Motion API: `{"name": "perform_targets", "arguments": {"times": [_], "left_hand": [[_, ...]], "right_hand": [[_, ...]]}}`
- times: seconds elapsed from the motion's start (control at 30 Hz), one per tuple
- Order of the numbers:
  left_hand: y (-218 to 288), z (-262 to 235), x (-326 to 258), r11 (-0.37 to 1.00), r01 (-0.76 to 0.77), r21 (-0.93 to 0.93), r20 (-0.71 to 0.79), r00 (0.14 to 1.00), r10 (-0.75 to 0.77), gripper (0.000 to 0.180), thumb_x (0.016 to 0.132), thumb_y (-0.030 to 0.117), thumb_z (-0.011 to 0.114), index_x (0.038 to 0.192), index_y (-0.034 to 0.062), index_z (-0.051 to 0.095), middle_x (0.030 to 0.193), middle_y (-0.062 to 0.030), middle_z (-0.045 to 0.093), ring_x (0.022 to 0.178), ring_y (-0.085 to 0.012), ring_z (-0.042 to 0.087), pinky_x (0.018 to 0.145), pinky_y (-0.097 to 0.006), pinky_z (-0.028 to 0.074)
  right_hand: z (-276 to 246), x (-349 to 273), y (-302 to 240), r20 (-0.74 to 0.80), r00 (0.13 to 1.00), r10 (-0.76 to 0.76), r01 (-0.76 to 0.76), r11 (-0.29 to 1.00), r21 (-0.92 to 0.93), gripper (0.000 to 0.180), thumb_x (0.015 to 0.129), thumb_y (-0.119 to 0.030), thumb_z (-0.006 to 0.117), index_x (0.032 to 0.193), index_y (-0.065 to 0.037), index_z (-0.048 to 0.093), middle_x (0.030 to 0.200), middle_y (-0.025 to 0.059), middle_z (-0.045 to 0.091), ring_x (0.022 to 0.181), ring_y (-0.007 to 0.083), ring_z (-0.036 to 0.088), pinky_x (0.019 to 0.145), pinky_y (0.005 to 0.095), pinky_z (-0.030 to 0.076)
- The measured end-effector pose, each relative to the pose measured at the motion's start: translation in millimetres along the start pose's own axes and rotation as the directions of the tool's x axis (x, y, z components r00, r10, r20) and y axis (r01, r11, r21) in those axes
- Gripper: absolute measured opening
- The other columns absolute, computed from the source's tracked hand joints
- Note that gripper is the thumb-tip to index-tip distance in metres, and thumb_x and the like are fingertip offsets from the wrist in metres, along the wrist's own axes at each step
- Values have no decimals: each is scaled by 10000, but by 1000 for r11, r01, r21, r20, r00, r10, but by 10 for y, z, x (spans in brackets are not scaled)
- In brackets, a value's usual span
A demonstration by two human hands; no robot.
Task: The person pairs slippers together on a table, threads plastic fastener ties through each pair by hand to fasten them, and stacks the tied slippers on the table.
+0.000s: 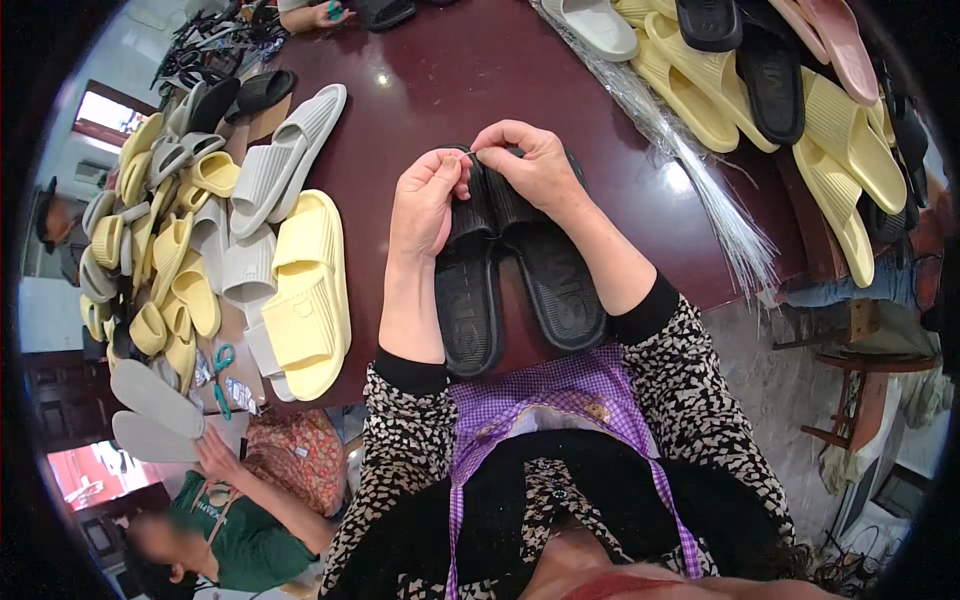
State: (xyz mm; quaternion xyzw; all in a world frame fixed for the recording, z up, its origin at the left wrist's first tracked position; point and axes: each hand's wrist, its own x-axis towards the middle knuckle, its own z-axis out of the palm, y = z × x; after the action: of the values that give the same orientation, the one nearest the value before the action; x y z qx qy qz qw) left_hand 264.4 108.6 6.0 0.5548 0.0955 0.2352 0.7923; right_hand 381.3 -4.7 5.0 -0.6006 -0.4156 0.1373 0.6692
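Observation:
A pair of black slide slippers (468,312) lies side by side on the table in front of me, toes pointing away. Over their toe ends, my left hand (425,205) is closed in a pinch, thumb against the bent fingers. Its fingertips meet those of my right hand (533,168), which is pinched too and reaches across the right slipper. Whatever is between the fingertips is too small to make out. My hands and wrists cover part of the slippers' straps.
The dark red table (400,70) is glossy. Grey slippers (290,155) and yellow slippers (305,300) pile up at left, near teal scissors (222,380). A bundle of thin clear strips (690,170) lies at right beside more slippers (855,140). A co-worker at lower left holds grey soles (160,425).

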Motion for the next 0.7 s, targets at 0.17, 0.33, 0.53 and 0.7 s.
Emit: {"name": "perform_targets", "arguments": {"times": [0.17,0.33,0.53,0.7], "left_hand": [[-2,2,5,1000,3,7,-5,1000,-3,148,928,151,548,936,20,616,824,-7,586,704,-74,486,648,-213,408],[7,1,-3,1000,21,11,-29,999,-21,148,924,158,555,935,22,615,815,-4,584,700,-71,485,642,-215,407],[-6,-6,43,999,28,27,-40,999,-27,132,916,144,563,930,23,613,805,-4,582,680,-64,482,619,-205,401],[-27,-7,29,998,42,42,-68,997,-39,115,900,128,584,913,20,618,782,-4,579,650,-59,481,587,-195,392]], "right_hand": [[13,-1,-3,-3,1000,-18,18,1000,11,87,801,-44,620,877,-17,655,818,3,644,813,78,577,770,233,455],[26,-2,-21,14,1000,-16,16,1000,0,84,800,-41,617,871,-17,655,821,7,646,814,77,579,768,233,454],[4,26,-5,23,999,-26,26,1000,-11,71,796,-44,624,854,-17,655,817,5,645,808,70,579,748,233,457],[41,-8,53,-37,995,-96,96,995,0,57,776,-34,630,825,-21,656,790,20,645,781,97,594,726,244,461]]}}
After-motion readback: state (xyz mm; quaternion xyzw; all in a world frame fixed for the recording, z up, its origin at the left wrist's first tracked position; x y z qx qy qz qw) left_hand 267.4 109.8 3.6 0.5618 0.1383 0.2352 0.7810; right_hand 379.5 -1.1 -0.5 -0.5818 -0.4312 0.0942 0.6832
